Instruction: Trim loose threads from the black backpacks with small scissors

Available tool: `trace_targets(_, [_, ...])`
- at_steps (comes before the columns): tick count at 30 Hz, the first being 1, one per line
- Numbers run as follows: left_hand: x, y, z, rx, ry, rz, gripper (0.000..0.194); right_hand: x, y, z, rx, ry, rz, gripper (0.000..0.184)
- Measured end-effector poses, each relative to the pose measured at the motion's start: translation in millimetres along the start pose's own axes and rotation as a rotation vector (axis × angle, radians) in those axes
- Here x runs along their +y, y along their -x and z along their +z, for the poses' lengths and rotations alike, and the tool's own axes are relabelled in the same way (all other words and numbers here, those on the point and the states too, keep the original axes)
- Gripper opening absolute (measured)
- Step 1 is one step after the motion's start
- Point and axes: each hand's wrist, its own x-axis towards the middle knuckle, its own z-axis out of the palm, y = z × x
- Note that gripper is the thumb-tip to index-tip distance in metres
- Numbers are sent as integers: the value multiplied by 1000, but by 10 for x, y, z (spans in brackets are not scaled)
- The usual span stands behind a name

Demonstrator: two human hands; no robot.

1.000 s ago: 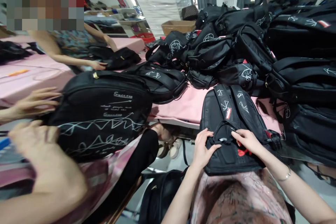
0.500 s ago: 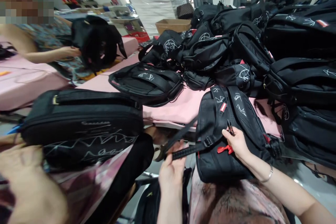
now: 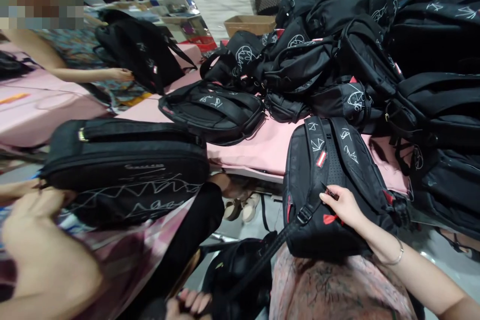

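A black backpack (image 3: pixel 339 170) with white scribbled lettering on its shoulder straps leans on my lap against the table edge, its strap side up. My left hand (image 3: pixel 189 305), partly cut off at the bottom edge, is closed on the black webbing strap (image 3: pixel 275 245). That strap stretches taut from the buckle (image 3: pixel 304 215) down to the lower left. My right hand (image 3: pixel 345 206) rests over the backpack, its fingers closed on small dark thread snips (image 3: pixel 328 190). A red piece of cloth (image 3: pixel 330 218) shows under this hand.
A pink-covered table (image 3: pixel 247 157) bears a heap of black backpacks (image 3: pixel 300 65). At left, a co-worker's arm (image 3: pixel 48 240) is beside another backpack (image 3: pixel 131 175). Farther back, another person's hand (image 3: pixel 122 75) is near a backpack (image 3: pixel 142 50). Another black bag (image 3: pixel 240 265) sits below.
My left hand has moved down and left, drawing the webbing strap out straight. My right hand stays over the backpack with the snips. The far co-worker's backpack has tilted.
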Motion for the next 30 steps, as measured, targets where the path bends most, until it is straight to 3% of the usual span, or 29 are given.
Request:
trace_targets(2, [91,246,334,-111,-13,94,38,-45,68,-77,7,199,-38,24])
trace_targets(4, [104,567,708,-235,-109,61,49,-86,179,-136,57,300,-40,27])
trace_targets(8, [-84,1154,1280,-539,-351,-99,37,-121,458,-211,114,202,-59,22])
trace_targets(10, [-225,1316,1430,-593,-432,-127,35,-131,577,-238,117,133,-150,19])
trace_targets(15, [-470,1415,1565,-546,-466,-25,34,-199,697,-228,32,33,-429,24])
trace_targets(24, [-557,1483,1544,-556,-493,59,26,-238,591,-13,-64,80,-482,14])
trace_targets(27, [-534,1474,1559,-561,-416,-22,27,-244,579,-39,-49,21,-459,11])
trace_targets(30, [-468,1468,1597,-557,-194,-291,23,-242,566,-88,22,-48,-381,12])
